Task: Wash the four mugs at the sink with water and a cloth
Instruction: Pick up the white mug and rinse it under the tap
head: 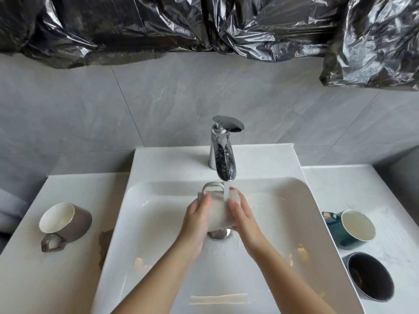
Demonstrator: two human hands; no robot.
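Note:
A white mug (pixel 217 215) is held on its side over the sink (pixel 301 223), its handle (pixel 212 188) pointing away from me. My left hand (pixel 196 215) grips its left side. My right hand (pixel 243 215) curls round its right side, holding what looks like a white cloth (pixel 234 197) against it. Water (pixel 226 191) runs from the chrome faucet (pixel 224 152) onto the mug between my hands. A brown mug (pixel 68 223) lies on its side on the left counter. A green mug (pixel 350 230) lies tilted on the right counter, with a dark mug (pixel 369 277) in front of it.
The drain (pixel 219 233) sits just below my hands. A white bar-shaped streak (pixel 217 299) shows on the sink's near part. The grey tiled wall (pixel 90 121) rises behind, with black plastic sheeting (pixel 158 26) hanging above. The left counter's edge (pixel 104 243) is chipped.

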